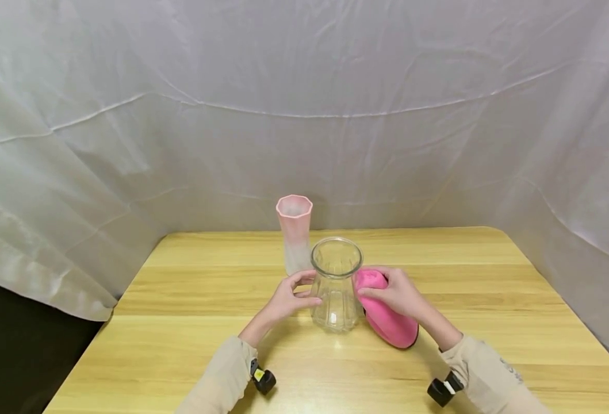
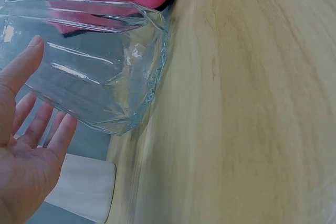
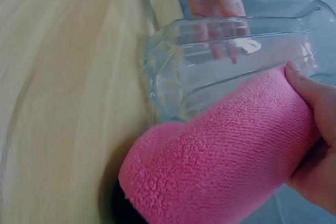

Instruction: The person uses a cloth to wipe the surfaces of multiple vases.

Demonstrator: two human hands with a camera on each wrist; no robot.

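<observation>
We see the glass vase (image 1: 336, 286) upright between both hands; left hand (image 1: 287, 299) loose, fingers touching (not gripping); right hand (image 1: 397, 293) clutching the pink cloth (image 1: 387, 319) against its right side

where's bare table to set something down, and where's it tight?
Free: the wooden table right of the right hand, the stretch left of the left hand, and the near strip between the sleeves. Crowded: centre, where the clear ribbed glass vase stands between both hands with the pink fleecy cloth against it, and the frosted pink vase just behind.
</observation>
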